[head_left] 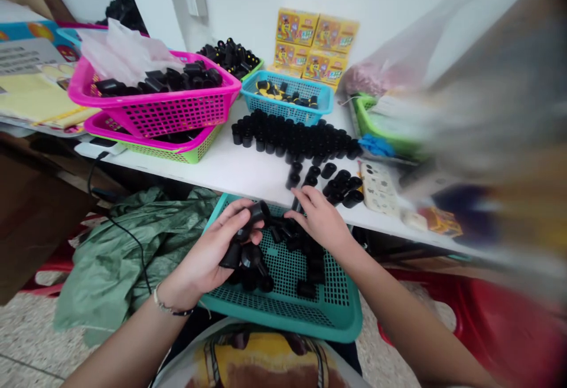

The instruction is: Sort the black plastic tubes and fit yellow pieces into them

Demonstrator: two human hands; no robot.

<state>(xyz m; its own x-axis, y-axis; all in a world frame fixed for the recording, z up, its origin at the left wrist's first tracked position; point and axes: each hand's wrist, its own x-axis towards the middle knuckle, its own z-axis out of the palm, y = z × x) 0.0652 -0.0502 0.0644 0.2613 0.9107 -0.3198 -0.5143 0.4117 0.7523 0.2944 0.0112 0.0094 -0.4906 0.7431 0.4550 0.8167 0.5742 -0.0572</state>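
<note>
6 plastic baskets stand around this bench. Nearest the seated person, just below the tabletop (208, 166) front edge, a teal mesh basket (283, 323) holds loose black plastic tubes (305, 270). The left hand (208, 255) is clenched around several of those tubes above the basket, with a thin bracelet (170, 308) on its wrist. The right hand (321, 219) has a released grip, fingers spread and reaching over the far side of the same basket, right by the tabletop edge.

On the tabletop's back half, a pink mesh basket (177, 113) is heaped with more black tubes and topped by a sheet of pale pink plastic (124, 51). It sits tilted on a pink-and-green basket (195, 149). Toward the wall, a sky-blue basket (283, 78) holds black pieces with yellow ones among them, and a green basket (252, 69) behind it is piled with black parts. Rows of black tubes (283, 140) stand directly on the white surface, with a few loose ones nearer the front edge. Yellow cartons (310, 45) printed with a cartoon figure are stacked against the wall, their writing too small to read. A green basket (367, 110) sits at the right, partly blurred. Crumpled green fabric (128, 246) lies left of the teal basket.
</note>
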